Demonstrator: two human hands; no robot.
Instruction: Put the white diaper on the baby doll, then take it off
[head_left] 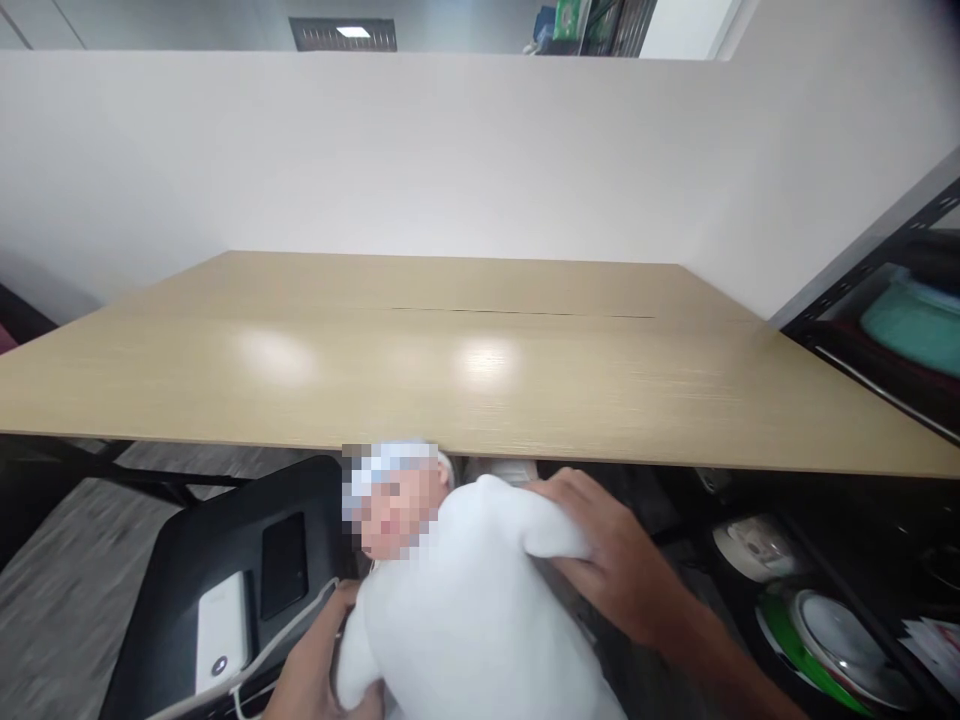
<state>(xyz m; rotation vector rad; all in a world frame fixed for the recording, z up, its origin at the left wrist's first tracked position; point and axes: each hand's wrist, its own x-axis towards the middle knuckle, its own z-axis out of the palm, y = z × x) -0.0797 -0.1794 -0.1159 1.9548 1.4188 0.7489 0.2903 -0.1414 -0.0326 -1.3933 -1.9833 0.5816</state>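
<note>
What looks like a doll in a smooth white outfit (480, 610) is held up close to me at the table's front edge. Its head has a pale blue and white cap, and the face is blurred out. My right hand (607, 560) is closed around the white sleeve on the right, thumb below and fingers above. At the lower left, my left hand (330, 660) wraps round the other sleeve, partly cut off by the frame's bottom. The doll's lower part is out of view.
A light wooden table (360, 370) spans the view before a white wall. On the left, a black chair (180, 560) bears a white device (223, 630), a dark phone (284, 566) and a white cable (289, 628). Dark shelves at right hold dishes and a green-rimmed lid (806, 655).
</note>
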